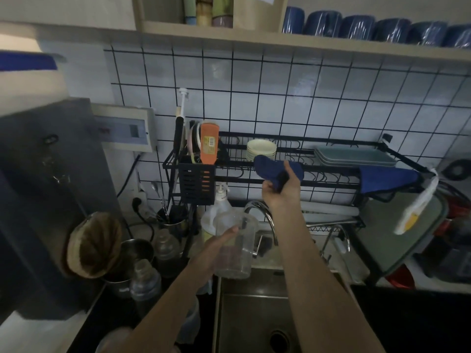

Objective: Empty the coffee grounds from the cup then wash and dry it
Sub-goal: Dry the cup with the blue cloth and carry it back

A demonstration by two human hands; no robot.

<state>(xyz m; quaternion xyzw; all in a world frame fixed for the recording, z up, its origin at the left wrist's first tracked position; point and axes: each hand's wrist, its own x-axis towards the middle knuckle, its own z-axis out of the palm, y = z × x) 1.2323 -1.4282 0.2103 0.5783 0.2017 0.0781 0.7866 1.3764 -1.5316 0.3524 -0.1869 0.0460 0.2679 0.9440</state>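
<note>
We see the left hand (219, 247) wrapped around a clear plastic cup (235, 247), fingers curled on its near side, holding it upright over the back edge of the steel sink (254, 314). The cup has a handle on its right side and sits just in front of the curved chrome tap (265, 217). It looks emptied, though the dim, blurred view leaves us unsure whether a residue clings to its base.

The right hand (281, 186), at about 1 o'clock from the cup, grips a dark blue cloth (276, 169), bunched in the fist with a rounded end sticking out to the left. It is raised level with the black wire dish rack (331, 171) mounted against the white tiled wall.

On the rack, at 12 o'clock from the cup, stands a stack of pale bowls (261, 149); to the right lie grey rectangular trays (354, 156), and a second blue cloth (387, 180) hangs from the rack's front rail. At 11 o'clock an orange bottle (209, 142) stands in the rack's caddy; its label carries a barcode, but we cannot read any writing. A pump bottle (220, 205) stands just behind the cup. At 9 o'clock a brown-stained cloth coffee filter (94, 244) rests over a metal pot (132, 253).
</note>
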